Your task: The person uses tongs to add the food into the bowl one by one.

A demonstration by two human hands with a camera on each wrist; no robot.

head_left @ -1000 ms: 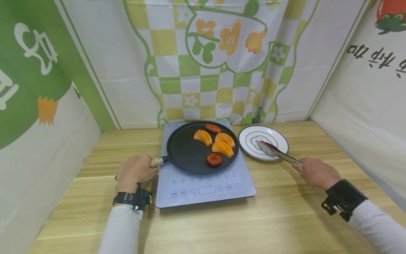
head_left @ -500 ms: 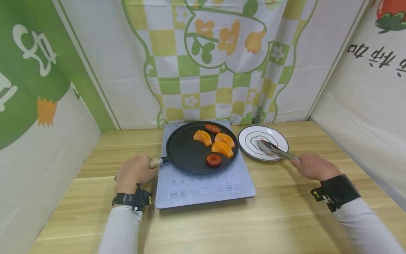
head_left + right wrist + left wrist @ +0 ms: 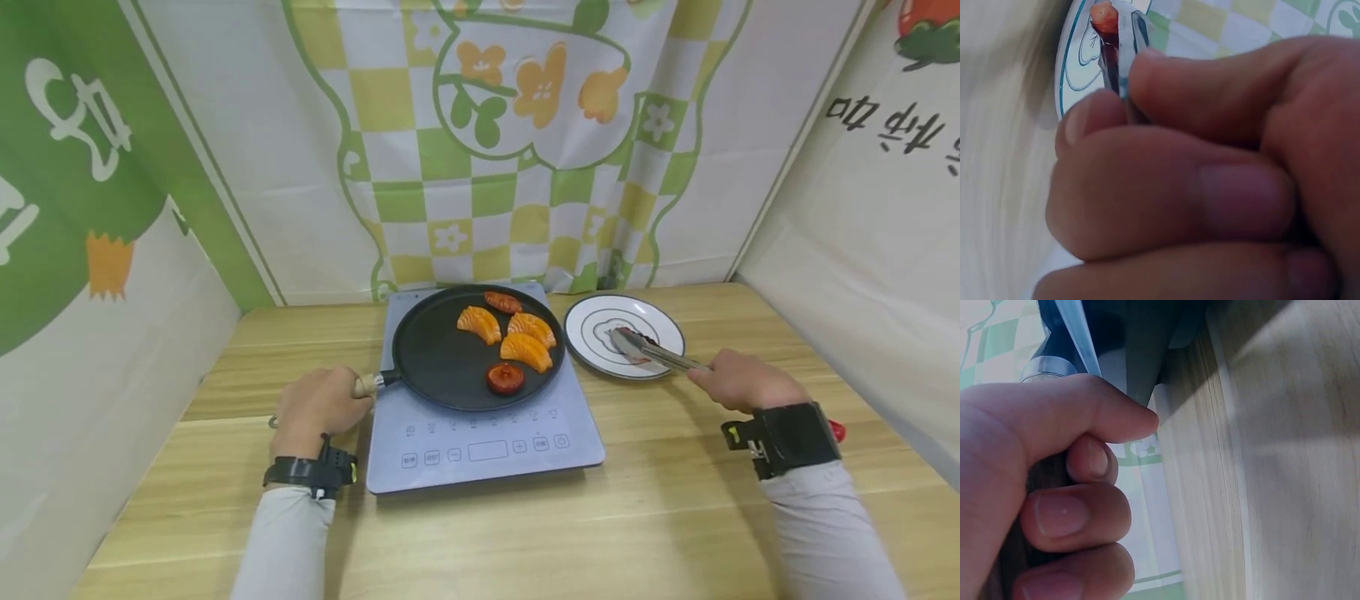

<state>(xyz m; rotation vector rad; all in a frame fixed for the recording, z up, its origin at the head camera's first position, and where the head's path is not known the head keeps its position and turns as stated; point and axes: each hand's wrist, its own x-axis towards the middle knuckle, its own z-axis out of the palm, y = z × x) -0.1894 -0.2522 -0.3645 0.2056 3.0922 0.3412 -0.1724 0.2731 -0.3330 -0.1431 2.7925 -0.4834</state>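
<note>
My left hand (image 3: 322, 408) grips the wooden handle (image 3: 365, 384) of a flat black frying pan (image 3: 435, 367); in the left wrist view the fingers (image 3: 1079, 515) curl round that handle. The pan holds several orange, scored slices (image 3: 527, 352), a round red piece (image 3: 506, 379) and a reddish scored sausage piece (image 3: 502, 302). To the right, my right hand (image 3: 753, 383) holds metal tongs (image 3: 663, 356), their tips over the white plate (image 3: 585, 354). A red sausage-like piece (image 3: 1104, 19) shows at the tips in the right wrist view; whether they clamp it I cannot tell.
The pan stands on a grey induction cooker (image 3: 480, 475) with a button panel at the front. Plate and cooker are side by side on the wooden table (image 3: 600, 542). Printed curtains (image 3: 525, 167) rise behind and at both sides. A small red thing (image 3: 837, 431) shows beside the right wrist.
My right hand and wrist have turned and shifted slightly up and left, the tongs with them. The tips stay over the plate. My left hand and the pan have hardly moved.
</note>
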